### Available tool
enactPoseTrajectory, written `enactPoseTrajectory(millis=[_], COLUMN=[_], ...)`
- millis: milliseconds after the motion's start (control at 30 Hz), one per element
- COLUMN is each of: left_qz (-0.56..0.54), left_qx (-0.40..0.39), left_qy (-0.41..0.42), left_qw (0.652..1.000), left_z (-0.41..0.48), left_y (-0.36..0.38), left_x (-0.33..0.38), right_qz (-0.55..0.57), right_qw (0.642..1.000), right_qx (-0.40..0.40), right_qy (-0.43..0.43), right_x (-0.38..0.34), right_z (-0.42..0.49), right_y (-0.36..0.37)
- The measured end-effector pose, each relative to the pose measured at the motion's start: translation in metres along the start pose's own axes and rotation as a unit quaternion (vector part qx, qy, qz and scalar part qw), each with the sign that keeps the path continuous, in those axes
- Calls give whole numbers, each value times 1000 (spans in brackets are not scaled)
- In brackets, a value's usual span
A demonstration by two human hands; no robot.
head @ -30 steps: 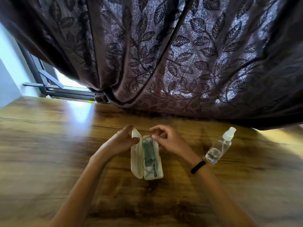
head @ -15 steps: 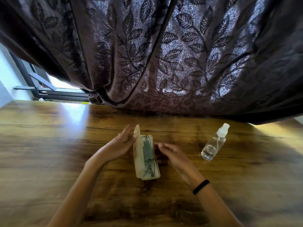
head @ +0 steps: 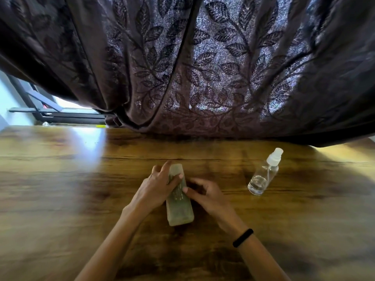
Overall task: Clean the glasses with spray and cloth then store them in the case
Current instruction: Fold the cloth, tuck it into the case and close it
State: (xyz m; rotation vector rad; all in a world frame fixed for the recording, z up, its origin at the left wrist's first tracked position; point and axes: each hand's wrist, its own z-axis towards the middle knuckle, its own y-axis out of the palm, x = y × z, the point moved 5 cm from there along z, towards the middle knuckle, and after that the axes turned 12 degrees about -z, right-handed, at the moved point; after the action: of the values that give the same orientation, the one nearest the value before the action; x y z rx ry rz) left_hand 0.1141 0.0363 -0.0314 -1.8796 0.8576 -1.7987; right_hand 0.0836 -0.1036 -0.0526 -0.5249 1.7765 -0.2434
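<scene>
"Plastic, is it, that long box under your hands?"

"Yes, a translucent greenish plastic glasses case (head: 179, 207), lid down, lying lengthwise on the brown wood-grain bench (head: 60, 199) right in front of me. Something darker shows dimly through the lid, too blurred for me to name."

"And how are you holding it?"

"My left hand (head: 156, 189) grips its far half: fingers bent round the left side and the far end, thumb laid across the lid. My right hand (head: 209, 196) sits just beside the case on the other side. Its thumb tip touches the right edge about halfway along, and the other fingers hang loosely bent over the bench, grasping nothing. A thin black wristband (head: 242, 237) circles that wrist."

"Where is the spray?"

"A clear plastic spray bottle with a white nozzle (head: 261, 175) stands to my right, well apart from the case, with a little liquid at its bottom."

"Behind all that?"

"A dark brown curtain with a leaf pattern (head: 203, 67) hangs down to the far edge of the bench, and a dark window frame (head: 50, 114) shows at the far left, throwing a bright patch on the wood."
</scene>
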Motion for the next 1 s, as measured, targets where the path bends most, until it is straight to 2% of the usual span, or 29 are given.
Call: enactPoseTrajectory(millis=[167, 333, 733, 867, 1000], left_qz=[13, 83, 125, 119, 37], left_qx=[7, 57, 89, 85, 51], left_qy=[9, 53, 83, 110, 207], left_qw=[1000, 994, 985, 983, 976], left_z=[4, 0, -5, -5, -5], left_y=[1, 0, -5, -1, 16], left_x=[-1, -1, 5, 24, 62], right_qz=[3, 5, 10, 43, 104], right_qw=[1000, 999, 998, 990, 964], right_qx=[17, 29, 60, 122, 231], right_qy=[-9, -23, -30, -57, -82], right_x=[-4, -4, -7, -8, 3], right_z=[-3, -3, -22, -40, -61], right_y=[-2, -1, -24, -52, -82])
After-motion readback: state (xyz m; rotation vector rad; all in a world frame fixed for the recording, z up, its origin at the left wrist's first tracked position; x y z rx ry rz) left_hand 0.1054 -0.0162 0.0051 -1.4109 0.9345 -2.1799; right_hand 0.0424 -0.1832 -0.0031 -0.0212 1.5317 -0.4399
